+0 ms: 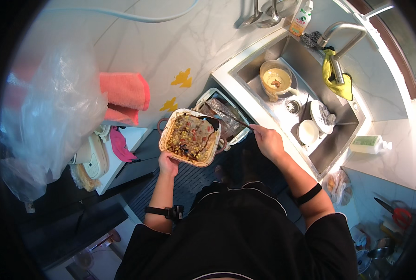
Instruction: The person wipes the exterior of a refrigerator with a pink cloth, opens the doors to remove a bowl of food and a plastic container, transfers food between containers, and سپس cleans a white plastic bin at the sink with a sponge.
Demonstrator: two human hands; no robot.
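Note:
My left hand (168,163) grips the near left edge of a square baking dish (161,140) with side handles. Inside lies food residue (194,136) with yellow and red bits, dark at the edges. Out to the right, my right hand (268,141) is closed on a thin dark utensil (234,118), which slants up and left over a bin; whether it is a chopstick or a handle I cannot tell. Behind and partly under the dish stands the white-rimmed waste bin (244,136), with clear plastic packaging (223,112) inside.
On the right, the steel sink (274,108) holds a pan (276,78), a white bowl (307,132) and a plate (318,115). A faucet (346,29) with a yellow cloth (330,77) is behind it. Pink towels (124,91) and a plastic bag (54,115) hang left. Scissors (400,217) lie lower right.

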